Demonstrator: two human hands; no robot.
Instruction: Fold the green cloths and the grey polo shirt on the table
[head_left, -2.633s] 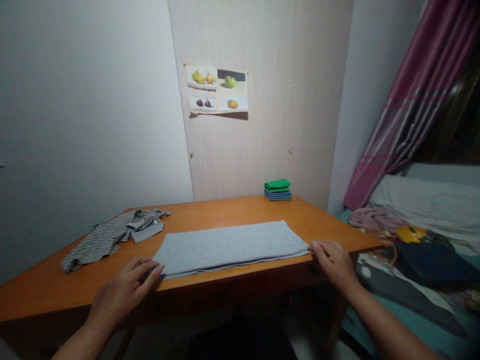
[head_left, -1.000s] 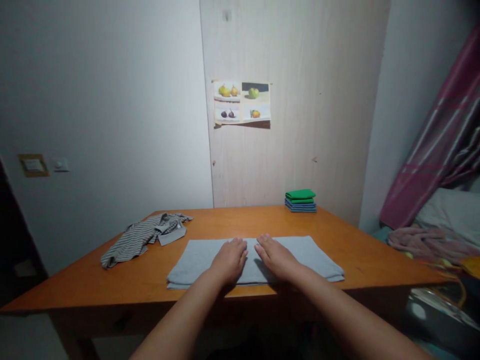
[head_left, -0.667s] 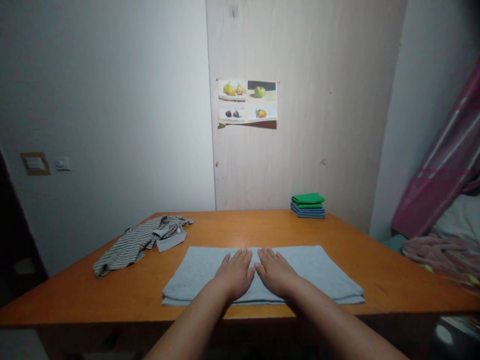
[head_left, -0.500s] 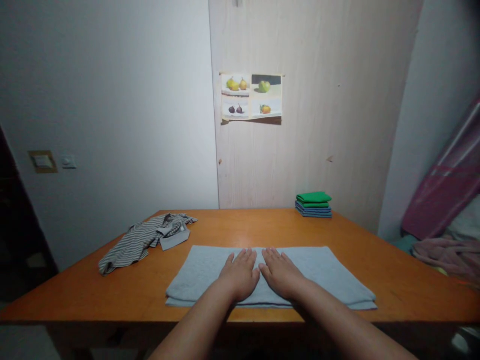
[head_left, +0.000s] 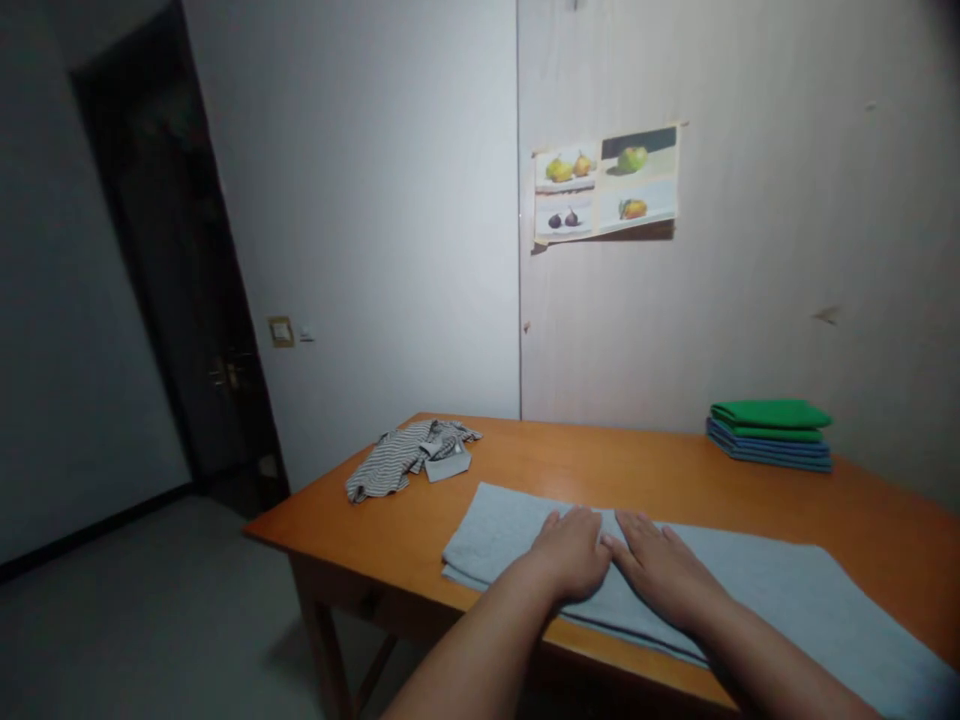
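A light grey folded cloth [head_left: 780,590] lies flat along the near edge of the table, its layers showing at the front. My left hand [head_left: 574,555] rests palm down on it, left of the middle, fingers pointing away from me. Close beside it my right hand [head_left: 664,567] also lies palm down, fingers stretched out on the fabric. The two thumbs almost meet. Neither hand grips anything.
A crumpled striped shirt [head_left: 401,460] lies at the table's far left. At the back right stands a stack of folded green cloth [head_left: 772,413] over blue cloth [head_left: 772,452]. The wooden table [head_left: 360,525] meets the wall behind.
My view has turned to the left, so the table and everything on it appear farther right. Both hands stay flat on the grey cloth, side by side.
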